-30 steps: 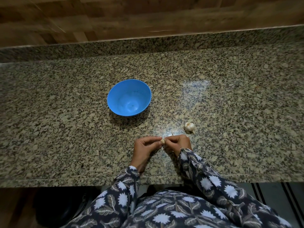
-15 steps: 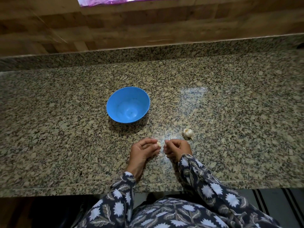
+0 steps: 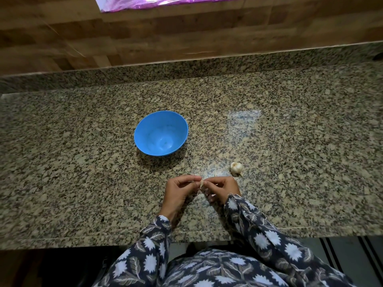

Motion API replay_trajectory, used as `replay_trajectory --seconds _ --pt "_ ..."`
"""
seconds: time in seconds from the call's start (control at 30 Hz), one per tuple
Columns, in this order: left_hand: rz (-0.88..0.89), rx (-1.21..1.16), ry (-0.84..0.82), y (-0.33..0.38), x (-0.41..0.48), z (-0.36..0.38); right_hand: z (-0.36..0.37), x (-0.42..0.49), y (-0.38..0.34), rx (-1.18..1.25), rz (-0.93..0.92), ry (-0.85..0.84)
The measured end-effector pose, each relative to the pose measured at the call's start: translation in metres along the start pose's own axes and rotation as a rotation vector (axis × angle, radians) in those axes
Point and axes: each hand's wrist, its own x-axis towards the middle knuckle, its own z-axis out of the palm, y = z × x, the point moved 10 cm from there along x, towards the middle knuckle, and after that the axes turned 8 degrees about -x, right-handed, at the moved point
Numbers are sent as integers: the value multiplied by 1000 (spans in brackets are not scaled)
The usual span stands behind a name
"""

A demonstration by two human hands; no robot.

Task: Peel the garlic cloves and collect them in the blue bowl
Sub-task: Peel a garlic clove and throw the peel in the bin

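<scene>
- Pinched a garlic clove [image 3: 201, 183] between the curled fingertips of the left hand [image 3: 180, 191] and the right hand [image 3: 221, 188], with thumbs and forefingers of both closed on it, low over the granite counter [image 3: 83, 172].
- Showed pale, papery skin at the clove; could not tell how much peel was off.
- Had the blue bowl [image 3: 145, 129] upright on the counter at about 11 o'clock from the hands, well apart from them, with only the blue inner wall and a few faint specks to be seen inside.
- Had a garlic bulb [image 3: 236, 168] lying on the counter at about 1 o'clock from the right hand — near it, not touching.
- Wore dark sleeves [image 3: 259, 230] with white flowers, with both forearms reaching in from 6 o'clock across the counter's near edge.
- Faced a wooden wall [image 3: 145, 38] at 12 o'clock, behind the counter's raised granite back edge — with a strip of shiny purple sheet [image 3: 165, 2] at the very top.
</scene>
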Motion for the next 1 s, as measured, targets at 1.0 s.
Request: replay_trajectory --seconds 1.0 --pt "-139 -155 44 -19 -2 1 -9 6 5 -110 -2 105"
